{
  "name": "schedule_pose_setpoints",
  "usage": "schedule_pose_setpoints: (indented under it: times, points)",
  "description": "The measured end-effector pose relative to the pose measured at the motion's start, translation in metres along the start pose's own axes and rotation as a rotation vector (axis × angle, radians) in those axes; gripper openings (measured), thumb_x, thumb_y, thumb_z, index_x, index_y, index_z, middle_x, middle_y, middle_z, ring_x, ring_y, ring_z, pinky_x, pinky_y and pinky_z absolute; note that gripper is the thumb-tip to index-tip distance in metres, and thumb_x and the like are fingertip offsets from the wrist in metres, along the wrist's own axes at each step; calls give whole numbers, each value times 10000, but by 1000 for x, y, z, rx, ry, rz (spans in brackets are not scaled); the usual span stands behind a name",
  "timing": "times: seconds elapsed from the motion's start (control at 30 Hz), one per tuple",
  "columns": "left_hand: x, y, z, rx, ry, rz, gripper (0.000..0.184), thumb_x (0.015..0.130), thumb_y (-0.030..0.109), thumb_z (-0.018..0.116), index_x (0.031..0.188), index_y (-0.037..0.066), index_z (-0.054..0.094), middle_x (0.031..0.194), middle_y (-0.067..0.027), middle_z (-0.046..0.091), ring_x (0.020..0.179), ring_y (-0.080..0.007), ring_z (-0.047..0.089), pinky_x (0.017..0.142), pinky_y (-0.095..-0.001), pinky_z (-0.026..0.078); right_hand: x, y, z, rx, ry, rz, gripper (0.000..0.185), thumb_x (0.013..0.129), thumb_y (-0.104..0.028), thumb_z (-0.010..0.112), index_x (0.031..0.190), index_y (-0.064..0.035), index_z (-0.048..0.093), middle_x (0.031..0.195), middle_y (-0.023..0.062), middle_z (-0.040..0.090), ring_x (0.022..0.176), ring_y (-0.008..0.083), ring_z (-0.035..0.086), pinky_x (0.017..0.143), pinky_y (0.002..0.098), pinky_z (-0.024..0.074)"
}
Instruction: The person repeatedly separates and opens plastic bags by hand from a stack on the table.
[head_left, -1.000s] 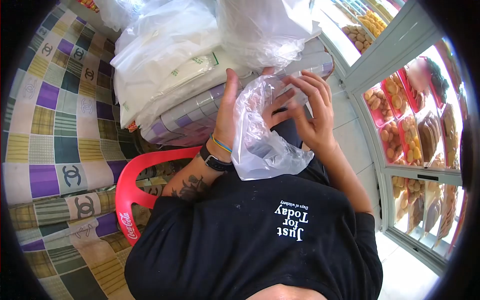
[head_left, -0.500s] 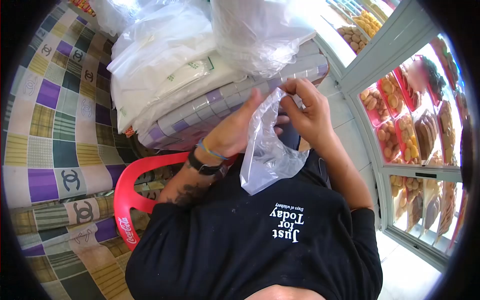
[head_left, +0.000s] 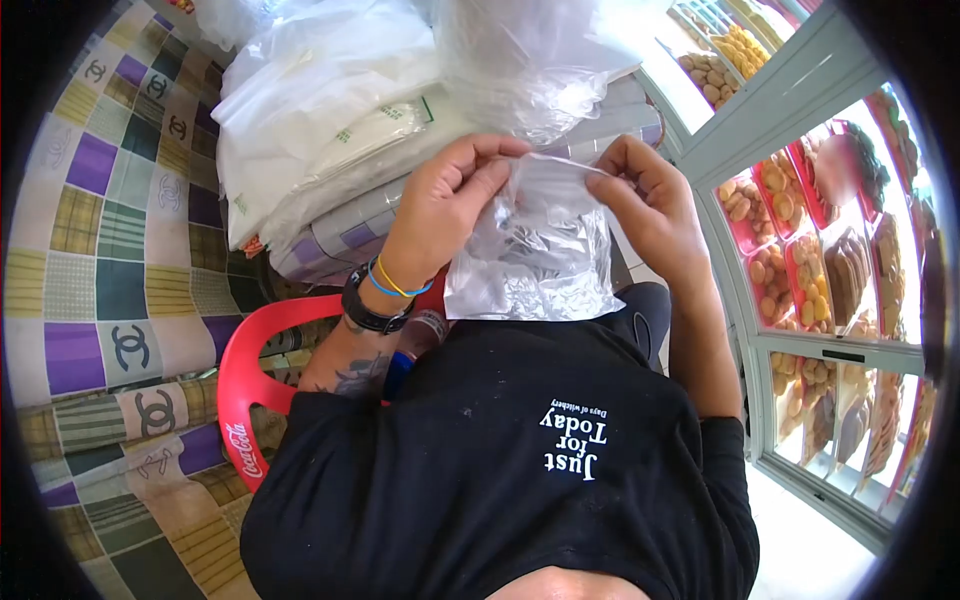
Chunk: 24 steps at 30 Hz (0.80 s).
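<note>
A clear, crinkled plastic bag (head_left: 535, 270) hangs flat in front of my black shirt, its top edge stretched between my two hands. My left hand (head_left: 447, 205), with a watch and thin bands at the wrist, pinches the top left corner between thumb and fingers. At the other top corner, my right hand (head_left: 655, 205) grips the edge between its thumb and curled fingers. The lower end of the bag lies just above the shirt.
Stacked white plastic bags (head_left: 320, 120) lie ahead on a checked surface (head_left: 340, 235). A red chair (head_left: 245, 385) is at my left, by a patterned cloth (head_left: 125, 280). Glass cases (head_left: 800, 240) with baked goods stand at right.
My left hand, open beside the bag before, has closed on its top corner. My hands have spread along the top edge, and the bag now hangs wider and flatter.
</note>
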<state>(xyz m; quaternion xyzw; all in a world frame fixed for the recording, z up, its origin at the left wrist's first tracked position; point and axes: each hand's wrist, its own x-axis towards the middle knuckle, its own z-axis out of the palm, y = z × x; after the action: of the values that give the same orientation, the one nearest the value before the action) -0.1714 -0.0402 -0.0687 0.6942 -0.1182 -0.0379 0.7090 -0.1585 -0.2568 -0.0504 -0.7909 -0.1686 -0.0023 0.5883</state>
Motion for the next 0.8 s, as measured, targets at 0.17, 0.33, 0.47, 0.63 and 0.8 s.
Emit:
schedule_pose_setpoints:
  times: [0.17, 0.33, 0.47, 0.63, 0.8]
  points:
    - [-3, 1, 0, -355, 65, -117, 222, 955, 109, 510, 1153, 14, 543, 908, 2, 580, 833, -58, 538, 749, -196, 445, 0, 11, 24, -13, 292, -211, 255, 821, -132, 669, 1009, -17, 540, 813, 53, 610, 756, 133, 566, 734, 266, 456]
    - [-12, 2, 8, -373, -65, -112, 269, 928, 94, 558, 1179, 15, 500, 965, -18, 580, 872, -65, 545, 751, -216, 454, -9, 12, 42, 76, 96, -67, 379, 810, -147, 702, 1117, -38, 509, 822, 109, 640, 758, 176, 614, 717, 281, 476]
    - [-11, -18, 16, -46, 35, 76, 308, 913, 109, 583, 1197, 25, 500, 941, -28, 603, 855, -88, 551, 774, -222, 448, -8, 20, 36, 50, 34, 35, 262, 815, -137, 697, 1007, -12, 568, 802, 81, 631, 720, 114, 564, 650, 274, 460]
    - [-9, -17, -1, -93, 70, 2, 137, 938, 119, 551, 1016, 17, 599, 794, -3, 600, 707, -71, 539, 673, -216, 434, -8, 15, 31, 74, 50, -37, 159, 743, -6, 634, 887, 10, 570, 750, 22, 590, 719, 68, 498, 642, 231, 417]
    - [-9, -13, 5, -123, 188, 23, 214, 969, 175, 505, 925, -2, 617, 705, 1, 592, 635, -48, 523, 595, -211, 431, -9, 17, 22, 85, 22, 125, 114, 770, -34, 626, 863, 8, 576, 697, -8, 552, 666, 55, 486, 581, 225, 396]
